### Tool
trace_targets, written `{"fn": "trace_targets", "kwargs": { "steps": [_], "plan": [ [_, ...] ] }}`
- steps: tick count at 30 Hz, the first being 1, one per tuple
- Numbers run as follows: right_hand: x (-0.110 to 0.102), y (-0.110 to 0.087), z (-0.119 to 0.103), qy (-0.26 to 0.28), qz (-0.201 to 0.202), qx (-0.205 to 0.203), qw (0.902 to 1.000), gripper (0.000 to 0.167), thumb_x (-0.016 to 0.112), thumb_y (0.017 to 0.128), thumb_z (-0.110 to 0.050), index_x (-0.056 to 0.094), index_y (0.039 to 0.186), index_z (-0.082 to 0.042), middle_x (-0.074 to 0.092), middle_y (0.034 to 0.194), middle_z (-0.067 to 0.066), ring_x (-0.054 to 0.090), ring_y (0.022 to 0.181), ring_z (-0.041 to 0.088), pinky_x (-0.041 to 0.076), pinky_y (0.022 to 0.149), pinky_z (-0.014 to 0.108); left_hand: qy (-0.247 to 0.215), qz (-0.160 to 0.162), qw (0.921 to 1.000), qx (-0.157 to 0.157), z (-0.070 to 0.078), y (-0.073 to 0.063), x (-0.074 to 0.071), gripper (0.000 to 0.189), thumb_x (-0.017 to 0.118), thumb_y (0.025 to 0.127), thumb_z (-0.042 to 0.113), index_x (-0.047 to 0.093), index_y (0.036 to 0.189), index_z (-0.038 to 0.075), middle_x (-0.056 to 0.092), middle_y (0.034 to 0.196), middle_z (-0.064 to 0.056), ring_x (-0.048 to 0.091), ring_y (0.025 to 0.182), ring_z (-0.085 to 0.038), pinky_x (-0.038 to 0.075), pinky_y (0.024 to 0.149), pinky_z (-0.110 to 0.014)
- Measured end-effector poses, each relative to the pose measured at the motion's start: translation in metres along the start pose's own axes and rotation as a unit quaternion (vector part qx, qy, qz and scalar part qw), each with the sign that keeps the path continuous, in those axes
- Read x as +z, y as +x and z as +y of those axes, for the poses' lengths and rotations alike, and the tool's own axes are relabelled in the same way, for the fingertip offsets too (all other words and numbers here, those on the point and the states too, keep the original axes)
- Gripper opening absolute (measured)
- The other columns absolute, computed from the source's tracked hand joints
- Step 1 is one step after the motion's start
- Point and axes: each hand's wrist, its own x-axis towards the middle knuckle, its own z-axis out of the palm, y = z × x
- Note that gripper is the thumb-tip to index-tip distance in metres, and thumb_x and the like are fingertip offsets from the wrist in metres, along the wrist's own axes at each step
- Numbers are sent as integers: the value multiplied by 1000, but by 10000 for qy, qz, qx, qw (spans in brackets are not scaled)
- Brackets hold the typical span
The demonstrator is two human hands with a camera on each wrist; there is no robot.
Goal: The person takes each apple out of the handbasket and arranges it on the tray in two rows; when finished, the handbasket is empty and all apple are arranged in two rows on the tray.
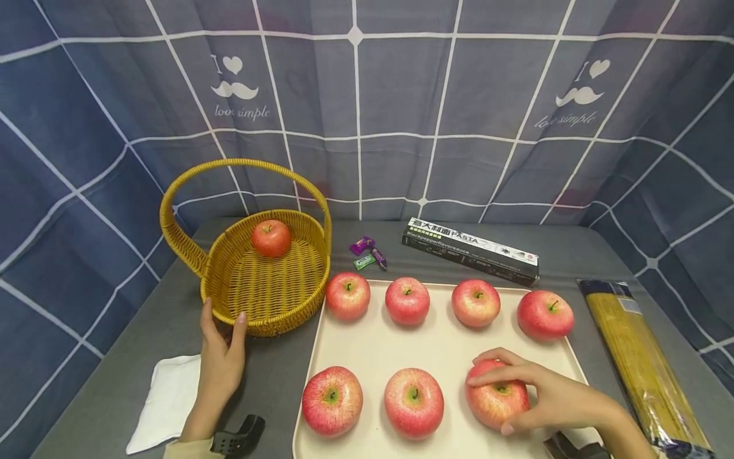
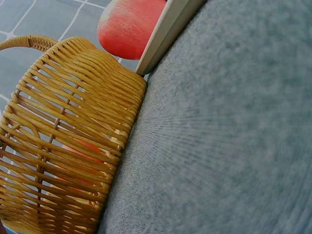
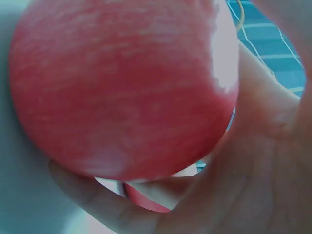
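Observation:
My right hand [image 1: 536, 389] holds a red apple [image 1: 494, 398] at the front right of a cream tray [image 1: 373, 344], its fingers curled over the far side and its thumb at the near side. The same apple [image 3: 122, 87] fills much of the right wrist view, with fingers around it. My left hand [image 1: 220, 360] touches the front rim of a yellow wicker basket [image 1: 312, 306], thumb and finger spread and fairly straight. One apple [image 1: 271, 238] lies inside the basket. Several other apples [image 1: 414, 403] sit in two rows on the tray.
Small wrapped candies [image 1: 369, 252] lie behind the tray, beside a black pasta box [image 1: 470, 250]. A packet of spaghetti [image 1: 645, 363] lies along the right side. A white cloth [image 1: 168, 401] is left of my left forearm. Checked curtain [image 1: 390, 108] encloses the back and sides.

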Motion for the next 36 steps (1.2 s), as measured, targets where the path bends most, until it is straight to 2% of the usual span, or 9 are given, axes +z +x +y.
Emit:
{"fn": "trace_targets", "kwargs": {
  "steps": [3,10,15,19,22,26,30,33,36],
  "plan": [
    [7,-3,-6,-88,59,38,9999,70,78,69,-20,46,130,-8,42,127,1,39,116,3,36,91,12,27,2,10000,37,0,1,1,69,42,95,31,-3,146,16,26,142,-29,40,121,-45,38,93,-56],
    [12,-5,-17,-370,81,1228,9917,91,81,60,-33,37,137,-17,45,132,-5,41,115,-2,35,93,12,44,21,10000,-11,-1,0,0,69,42,95,32,-2,146,17,27,142,-29,42,120,-46,38,93,-56],
    [7,-6,-20,-604,178,1248,9902,90,80,62,-38,36,138,-18,45,133,-5,41,116,-2,37,93,13,24,17,10000,-6,0,1,-1,69,42,95,32,-2,146,16,25,142,-29,40,121,-46,37,94,-57],
    [-4,-5,-22,-809,513,1041,9899,77,77,70,-32,40,135,-16,48,131,-4,47,113,-2,44,87,18,-19,-47,10000,0,0,1,0,69,41,96,32,-3,146,15,23,142,-30,37,123,-47,36,94,-59],
    [-17,4,-24,-1122,845,832,9866,64,73,75,-24,44,132,-16,51,127,-7,50,110,-1,47,82,22,-49,-63,10000,18,1,1,0,70,41,96,32,-4,146,15,25,141,-31,35,124,-48,35,94,-60],
    [-35,25,-31,-1386,1206,890,9789,52,70,79,-20,50,126,-21,56,121,-9,52,107,1,46,83,20,-49,-26,10000,39,1,1,0,70,42,95,31,-3,146,14,26,141,-31,36,124,-47,36,94,-60],
    [-48,60,-37,-1337,1463,826,9767,40,67,81,-17,55,119,-24,60,114,-9,54,102,2,43,86,17,-22,-7,10000,2,2,1,-1,70,42,95,32,-3,146,16,25,141,-30,37,123,-47,36,94,-59],
    [-52,93,-39,-1197,1702,470,9770,34,66,82,-14,59,114,-21,61,110,-9,55,100,3,44,87,18,-24,-28,10000,0,2,0,-1,70,42,95,32,-4,146,16,25,141,-30,37,123,-47,36,94,-59],
    [-51,130,-41,-814,1883,107,9787,30,66,82,-13,61,112,-17,62,110,-6,58,100,5,47,87,22,-24,-42,10000,34,2,0,-1,70,42,95,31,-4,146,16,23,142,-30,37,124,-47,36,93,-59]
  ]
}}
